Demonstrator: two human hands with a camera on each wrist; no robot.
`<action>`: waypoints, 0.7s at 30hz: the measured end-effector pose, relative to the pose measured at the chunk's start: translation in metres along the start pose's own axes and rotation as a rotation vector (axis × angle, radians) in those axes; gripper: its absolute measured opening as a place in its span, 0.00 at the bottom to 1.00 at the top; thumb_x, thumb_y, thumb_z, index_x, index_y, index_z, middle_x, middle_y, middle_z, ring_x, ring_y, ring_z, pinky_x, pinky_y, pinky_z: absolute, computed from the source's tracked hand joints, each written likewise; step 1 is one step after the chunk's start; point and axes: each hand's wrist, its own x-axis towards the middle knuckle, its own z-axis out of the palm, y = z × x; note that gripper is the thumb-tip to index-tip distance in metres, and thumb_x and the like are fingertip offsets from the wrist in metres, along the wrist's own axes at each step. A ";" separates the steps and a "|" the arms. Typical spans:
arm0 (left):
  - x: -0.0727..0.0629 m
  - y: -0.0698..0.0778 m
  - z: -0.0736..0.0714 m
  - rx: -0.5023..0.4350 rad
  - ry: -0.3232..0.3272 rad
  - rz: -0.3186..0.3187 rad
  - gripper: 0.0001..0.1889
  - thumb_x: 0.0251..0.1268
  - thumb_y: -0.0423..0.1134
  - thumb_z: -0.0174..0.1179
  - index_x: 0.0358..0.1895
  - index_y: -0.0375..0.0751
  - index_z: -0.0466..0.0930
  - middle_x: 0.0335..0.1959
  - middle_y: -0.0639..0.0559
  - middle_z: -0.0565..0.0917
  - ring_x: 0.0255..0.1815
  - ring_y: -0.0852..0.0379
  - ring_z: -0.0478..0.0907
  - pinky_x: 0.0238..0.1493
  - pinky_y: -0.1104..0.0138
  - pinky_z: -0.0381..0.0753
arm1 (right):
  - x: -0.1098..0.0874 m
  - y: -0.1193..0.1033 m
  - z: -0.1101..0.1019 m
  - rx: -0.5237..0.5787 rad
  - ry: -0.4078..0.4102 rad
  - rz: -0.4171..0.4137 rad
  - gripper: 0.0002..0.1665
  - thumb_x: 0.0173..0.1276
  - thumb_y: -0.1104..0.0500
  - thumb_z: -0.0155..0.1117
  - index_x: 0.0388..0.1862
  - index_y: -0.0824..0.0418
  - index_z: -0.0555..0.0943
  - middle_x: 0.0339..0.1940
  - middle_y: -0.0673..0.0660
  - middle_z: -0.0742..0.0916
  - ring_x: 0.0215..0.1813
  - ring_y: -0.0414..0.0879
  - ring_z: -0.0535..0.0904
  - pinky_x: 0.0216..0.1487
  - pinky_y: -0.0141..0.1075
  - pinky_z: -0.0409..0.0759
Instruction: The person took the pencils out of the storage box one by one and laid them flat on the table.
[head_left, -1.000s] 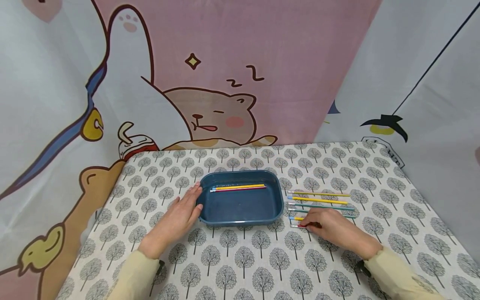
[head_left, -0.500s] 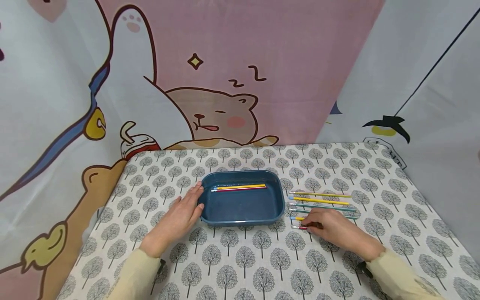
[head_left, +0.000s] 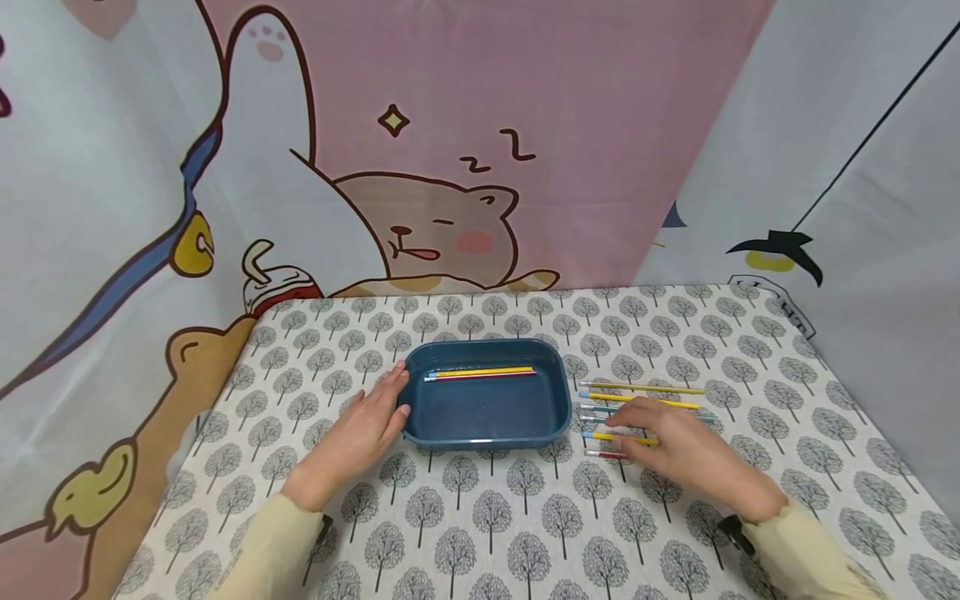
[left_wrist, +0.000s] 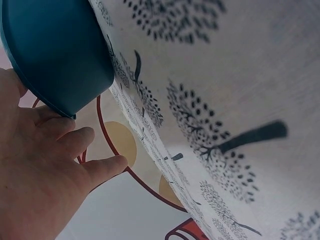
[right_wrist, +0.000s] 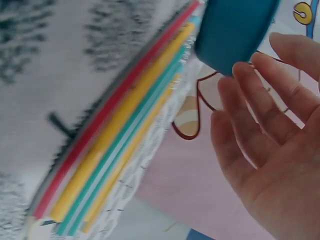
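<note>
A dark blue plastic tray (head_left: 480, 417) stands on the cloth, with a yellow pencil (head_left: 487, 371) and a red pencil (head_left: 510, 375) lying along its far side. My left hand (head_left: 360, 433) rests on the tray's left end, fingers extended and fingertips at the rim. Right of the tray lies a row of pencils side by side: a red one (head_left: 606, 455), a yellow one with a blue end (head_left: 600, 436), green ones (head_left: 596, 408) and further yellow ones (head_left: 678, 403). Over this row my right hand (head_left: 675, 442) hovers with spread fingers, holding nothing and covering parts of several pencils.
The table is covered by a white cloth (head_left: 495, 517) printed with grey trees. Behind it and along both sides hang curtains (head_left: 585, 150) with cartoon animals.
My right hand has let go of the red pencil at the row's near edge, spread its fingers and lifted slightly. The red pencil stays in the row. The left hand keeps its place.
</note>
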 end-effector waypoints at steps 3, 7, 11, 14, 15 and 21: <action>0.001 0.000 0.000 -0.001 -0.002 -0.003 0.31 0.86 0.48 0.46 0.82 0.38 0.56 0.85 0.48 0.51 0.82 0.43 0.56 0.75 0.34 0.58 | 0.004 -0.003 -0.004 -0.007 0.064 -0.033 0.14 0.71 0.55 0.73 0.54 0.52 0.88 0.55 0.50 0.88 0.58 0.52 0.84 0.56 0.53 0.84; 0.002 0.001 0.000 -0.001 -0.006 -0.006 0.31 0.85 0.47 0.46 0.82 0.37 0.57 0.85 0.46 0.52 0.82 0.43 0.56 0.75 0.34 0.58 | 0.011 -0.010 -0.007 0.012 0.124 -0.066 0.17 0.71 0.53 0.73 0.56 0.53 0.87 0.59 0.53 0.87 0.61 0.54 0.83 0.61 0.55 0.81; 0.002 0.001 -0.001 -0.002 -0.007 -0.010 0.31 0.85 0.47 0.47 0.82 0.37 0.57 0.84 0.44 0.54 0.82 0.43 0.56 0.75 0.34 0.58 | 0.018 -0.022 -0.009 0.048 0.172 -0.084 0.18 0.71 0.54 0.72 0.59 0.53 0.86 0.62 0.52 0.86 0.62 0.53 0.83 0.60 0.55 0.81; 0.002 0.001 -0.001 -0.002 -0.004 -0.007 0.30 0.85 0.47 0.47 0.82 0.38 0.57 0.84 0.45 0.54 0.82 0.43 0.56 0.75 0.34 0.58 | 0.025 -0.032 -0.008 0.082 0.194 -0.105 0.20 0.71 0.55 0.73 0.61 0.53 0.85 0.63 0.52 0.85 0.62 0.52 0.83 0.60 0.54 0.81; 0.001 0.001 -0.001 -0.003 -0.004 -0.007 0.30 0.85 0.47 0.47 0.82 0.38 0.57 0.84 0.45 0.54 0.82 0.43 0.56 0.75 0.34 0.58 | 0.028 -0.036 -0.008 0.095 0.198 -0.111 0.21 0.71 0.55 0.73 0.62 0.53 0.85 0.64 0.52 0.85 0.63 0.52 0.82 0.61 0.55 0.81; 0.000 0.001 -0.001 -0.005 0.000 -0.001 0.30 0.85 0.46 0.48 0.81 0.37 0.58 0.84 0.45 0.53 0.81 0.42 0.57 0.74 0.34 0.59 | 0.045 -0.053 -0.007 0.143 0.198 -0.142 0.24 0.74 0.52 0.70 0.67 0.53 0.82 0.69 0.53 0.82 0.68 0.54 0.79 0.65 0.57 0.78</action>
